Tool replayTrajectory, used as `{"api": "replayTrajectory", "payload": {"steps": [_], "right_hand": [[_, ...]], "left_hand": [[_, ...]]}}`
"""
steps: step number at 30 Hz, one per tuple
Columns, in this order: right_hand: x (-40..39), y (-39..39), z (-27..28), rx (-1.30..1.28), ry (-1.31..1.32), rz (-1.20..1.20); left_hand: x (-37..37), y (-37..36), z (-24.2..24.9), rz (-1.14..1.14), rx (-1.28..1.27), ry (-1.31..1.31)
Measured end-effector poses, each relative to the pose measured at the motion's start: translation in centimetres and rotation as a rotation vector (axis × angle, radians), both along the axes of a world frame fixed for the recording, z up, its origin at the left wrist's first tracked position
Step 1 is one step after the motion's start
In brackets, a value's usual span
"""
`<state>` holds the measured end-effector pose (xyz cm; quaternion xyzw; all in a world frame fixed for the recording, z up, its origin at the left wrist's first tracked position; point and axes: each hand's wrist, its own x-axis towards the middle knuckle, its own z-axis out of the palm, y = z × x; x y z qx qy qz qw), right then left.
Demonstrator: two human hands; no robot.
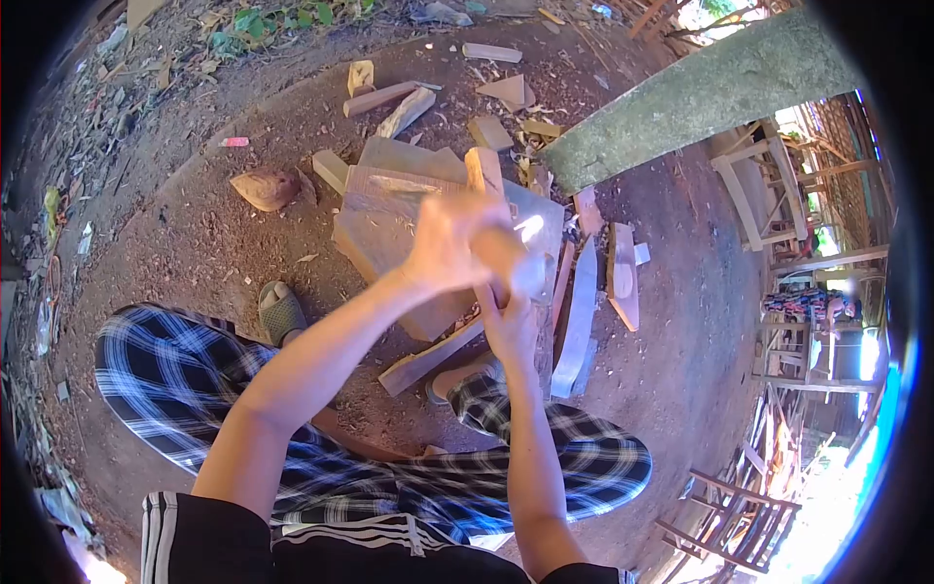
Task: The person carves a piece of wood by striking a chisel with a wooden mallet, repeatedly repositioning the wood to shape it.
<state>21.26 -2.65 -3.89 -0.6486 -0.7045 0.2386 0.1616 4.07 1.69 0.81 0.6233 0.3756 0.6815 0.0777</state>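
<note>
My left hand [448, 241] is closed round a thick wooden-handled tool [501, 255], smeared by motion, its pale end pointing toward my right hand. Just below it, my right hand [511, 329] grips the near end of a narrow piece of wood [484, 170]. This piece runs away from me behind my left hand, so its middle is hidden. Both hands are over a low wooden work block [379, 229] between my feet. A bright metallic-looking patch [530, 228] shows just beyond the tool.
Offcuts such as a wood stick [379, 98] and shavings litter the dirt floor. A carved wooden lump [265, 188] lies left, near my sandalled foot [282, 310]. Long boards [576, 316] lie right. A large slab [700, 102] slants in at upper right; wooden frames [769, 185] stand beyond.
</note>
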Motion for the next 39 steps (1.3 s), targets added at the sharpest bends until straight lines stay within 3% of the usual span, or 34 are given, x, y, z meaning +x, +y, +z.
{"api": "replayTrajectory", "payload": {"steps": [5,8,16,18,21,31,39], "right_hand": [[-0.6,-0.2,0.3,0.12,0.054,-0.026],[-0.5,0.0,-0.3,0.134,0.107,-0.036],[-0.5,0.0,-0.2,0.118,0.094,-0.022],[-0.4,0.0,-0.3,0.118,0.096,-0.027],[-0.6,-0.1,-0.1,0.104,0.108,-0.031],[-0.4,-0.1,-0.1,0.092,0.143,-0.022],[-0.5,-0.1,-0.2,0.094,0.126,-0.037]], "left_hand": [[-4.6,4.3,5.0,0.063,-0.318,-0.7],[-6.2,5.2,5.5,0.043,-0.258,-0.832],[-4.8,5.1,4.2,-0.131,-0.379,-0.623],[-4.8,4.9,4.2,-0.108,-0.493,-0.424],[-4.1,4.6,4.7,-0.115,-0.417,-0.322],[-3.5,5.4,5.1,-0.119,-0.48,-0.194],[-3.9,5.7,4.4,-0.077,-0.41,-0.298]]}}
